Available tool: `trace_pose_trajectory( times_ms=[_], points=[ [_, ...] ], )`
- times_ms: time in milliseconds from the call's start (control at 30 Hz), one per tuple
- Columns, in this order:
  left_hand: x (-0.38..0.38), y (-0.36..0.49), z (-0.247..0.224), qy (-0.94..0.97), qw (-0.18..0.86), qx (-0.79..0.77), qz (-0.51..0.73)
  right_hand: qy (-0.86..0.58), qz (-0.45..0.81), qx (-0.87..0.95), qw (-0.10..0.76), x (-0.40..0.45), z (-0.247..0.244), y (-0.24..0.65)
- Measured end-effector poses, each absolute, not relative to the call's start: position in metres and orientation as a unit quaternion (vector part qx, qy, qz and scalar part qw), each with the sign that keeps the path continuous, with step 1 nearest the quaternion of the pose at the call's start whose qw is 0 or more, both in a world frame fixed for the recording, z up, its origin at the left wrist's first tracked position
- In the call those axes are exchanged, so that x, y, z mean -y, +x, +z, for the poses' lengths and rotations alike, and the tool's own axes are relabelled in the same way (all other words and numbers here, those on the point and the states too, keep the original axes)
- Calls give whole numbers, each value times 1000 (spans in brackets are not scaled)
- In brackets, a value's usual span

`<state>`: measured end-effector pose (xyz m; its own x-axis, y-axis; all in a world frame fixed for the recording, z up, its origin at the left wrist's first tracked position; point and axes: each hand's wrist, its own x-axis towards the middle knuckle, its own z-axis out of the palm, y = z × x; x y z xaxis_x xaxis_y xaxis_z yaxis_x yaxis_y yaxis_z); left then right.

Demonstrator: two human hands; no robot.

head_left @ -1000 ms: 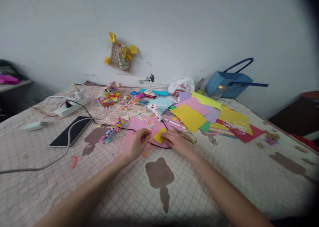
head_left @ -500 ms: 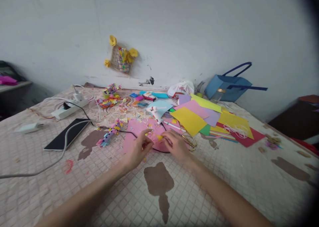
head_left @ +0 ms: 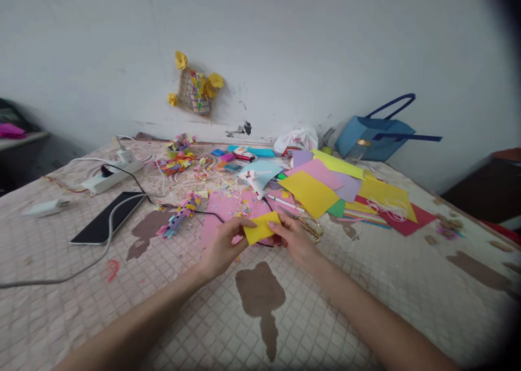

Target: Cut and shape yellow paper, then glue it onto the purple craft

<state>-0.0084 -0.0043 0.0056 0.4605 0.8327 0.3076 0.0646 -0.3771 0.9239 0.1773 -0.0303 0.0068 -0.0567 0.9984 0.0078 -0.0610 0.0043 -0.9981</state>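
A small yellow piece of paper [head_left: 260,228] is stretched between my two hands above the table. My left hand [head_left: 225,243] pinches its left end, thumb and fingers closed. At the other end, my right hand [head_left: 293,237] grips it with the thumb on top. Beneath lies a pink sheet [head_left: 214,205] strewn with tiny paper scraps. Just beyond my hands stands a white glue gun [head_left: 255,183] with a black cord. Gold-handled scissors [head_left: 312,228] rest beside my right hand. A purple, spotted paper figure [head_left: 179,214] lies off to the left.
Coloured paper sheets [head_left: 311,193] spread over the right side, with white string [head_left: 386,209] on top. On the left are a black tablet-like slab [head_left: 108,219], a power strip [head_left: 112,176] and a grey cable [head_left: 109,230]. A blue bag [head_left: 374,137] stands against the wall.
The yellow paper was barely visible between my fingers; now it is raised and shows as a flat rectangle held at both ends. The view has shifted slightly.
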Motion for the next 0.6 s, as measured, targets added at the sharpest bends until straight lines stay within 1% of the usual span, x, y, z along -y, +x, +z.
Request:
trace_pose_trajectory(
  times_ms=[167, 267, 433, 600],
  points=[
    [6, -7, 11, 689, 505, -292, 431, -479, 489, 494, 536, 33, 4, 175],
    [5, -6, 13, 652, 542, -288, 444, -475, 480, 522, 522, 35, 4, 174],
    [5, -6, 12, 602, 596, -302, 437, -442, 520, 555, 476, 41, 3, 168],
    [10, -5, 13, 593, 612, -307, 424, -432, 571, 508, 479, 44, 3, 164]
  ],
)
